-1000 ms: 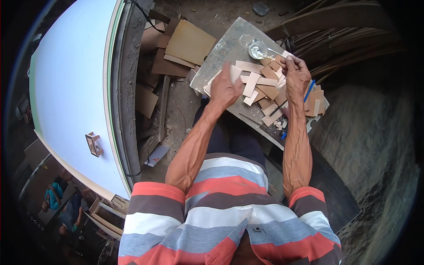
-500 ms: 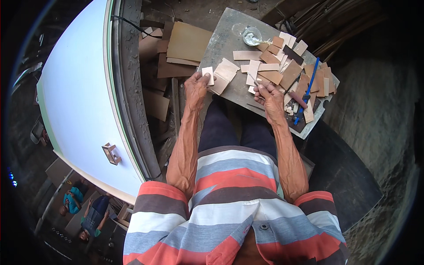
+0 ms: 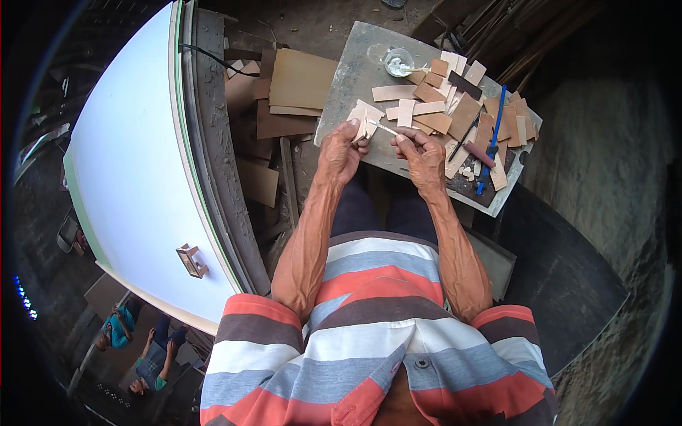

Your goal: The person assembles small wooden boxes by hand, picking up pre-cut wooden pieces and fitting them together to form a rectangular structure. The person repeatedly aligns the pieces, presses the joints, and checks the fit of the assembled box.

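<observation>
My left hand pinches a small, thin, pale wood piece over the near left edge of the work board. Between the thumb and fingers of my right hand is a thin whitish stick, its tip at the wood piece. Whether the tip touches it I cannot tell. Just beyond my left hand lie larger pale wood pieces, partly covered by it. A clear cup of white paste stands at the far side, with another light stick beside its rim.
Many thin wood pieces cover the board's right half, with a blue-handled tool and a dark reddish rod among them. A large white panel stands at my left, a small frame on it. Two people sit at lower left.
My left hand has moved right with the wood piece. My right hand has shifted slightly left with the stick, bringing its tip to the piece. The view has shifted a little.
</observation>
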The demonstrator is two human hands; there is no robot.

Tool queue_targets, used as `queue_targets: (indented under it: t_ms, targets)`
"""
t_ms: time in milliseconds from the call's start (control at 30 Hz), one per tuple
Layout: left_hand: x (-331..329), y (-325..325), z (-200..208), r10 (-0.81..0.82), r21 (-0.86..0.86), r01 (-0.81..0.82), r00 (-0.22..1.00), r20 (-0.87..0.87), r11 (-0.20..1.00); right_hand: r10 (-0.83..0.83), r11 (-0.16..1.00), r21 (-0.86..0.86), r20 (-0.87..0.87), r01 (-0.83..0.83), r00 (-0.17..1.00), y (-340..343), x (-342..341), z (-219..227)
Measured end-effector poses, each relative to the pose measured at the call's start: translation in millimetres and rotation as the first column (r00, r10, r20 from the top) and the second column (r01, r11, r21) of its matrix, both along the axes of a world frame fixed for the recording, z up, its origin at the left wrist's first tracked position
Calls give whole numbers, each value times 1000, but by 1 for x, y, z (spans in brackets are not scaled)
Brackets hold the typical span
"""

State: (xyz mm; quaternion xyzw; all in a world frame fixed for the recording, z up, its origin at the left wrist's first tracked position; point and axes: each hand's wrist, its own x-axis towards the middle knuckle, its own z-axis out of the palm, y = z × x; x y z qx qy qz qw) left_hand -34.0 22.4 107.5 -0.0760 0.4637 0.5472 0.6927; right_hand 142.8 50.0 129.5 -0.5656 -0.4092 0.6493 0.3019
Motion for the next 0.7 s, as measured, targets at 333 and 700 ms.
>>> queue_targets:
  t_ms: [333,700]
  targets:
    - [-1,-1,5,-33,52,32,999,17,998,-32,999,-7,31,32,999,-7,-10,6]
    - [4,-5,15,-101,65,98,994,42,993,-139,990,19,117,137,983,-6,-8,-5]
